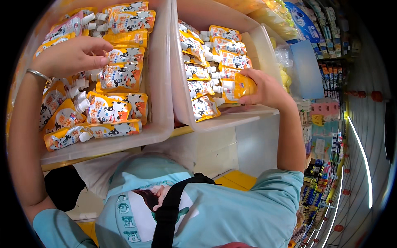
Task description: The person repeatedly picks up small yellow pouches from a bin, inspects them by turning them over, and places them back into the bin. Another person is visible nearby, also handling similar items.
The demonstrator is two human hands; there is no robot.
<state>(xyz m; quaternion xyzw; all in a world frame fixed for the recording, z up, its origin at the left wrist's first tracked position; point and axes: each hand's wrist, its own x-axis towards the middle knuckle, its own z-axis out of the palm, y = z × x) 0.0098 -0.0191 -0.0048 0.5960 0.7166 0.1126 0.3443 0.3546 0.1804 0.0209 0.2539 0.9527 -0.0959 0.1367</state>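
My right hand [268, 89] is closed round a yellow spouted pouch [242, 86] in the right-hand bin, its white cap pointing left. Other spouted pouches [235, 60] lie there in two columns, caps facing inward. Above the left-hand bin hovers my left hand [72, 54], a bangle on its wrist. Its thumb and forefinger are slightly apart, close to an upright row of cow-print pouches [120, 76]; nothing shows between them. Nearer to me in that bin lie more yellow-and-white pouches [108, 108], some tilted, with white caps toward the middle.
Both translucent plastic bins, the left [159, 82] and the right [184, 109], stand side by side at my front. Beyond the right bin are bagged yellow goods [285, 66] and a blue panel [307, 68]. Stocked shelves [320, 177] run along the right.
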